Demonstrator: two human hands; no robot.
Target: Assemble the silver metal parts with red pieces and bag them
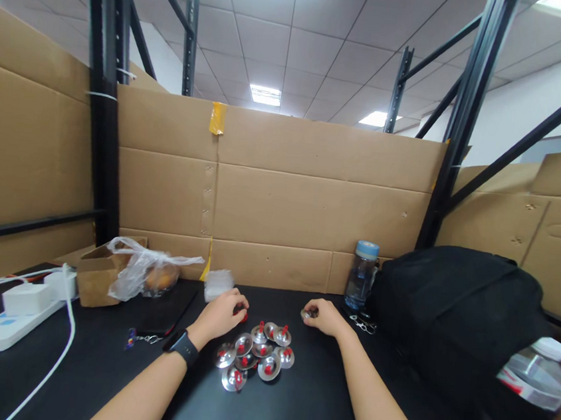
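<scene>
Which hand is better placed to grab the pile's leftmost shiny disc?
Likely the left hand: it's nearer that disc, though something red shows at its grip. The right hand is farther, pinching another disc.

Discs [262, 350] lie on the table [309, 413] before a cardboard wall [281, 203], power strip [7, 326] to their left, bag [450, 308] right

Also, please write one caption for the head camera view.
Right hand holding a small metal disc, left hand near a group of discs on a black table.
</scene>
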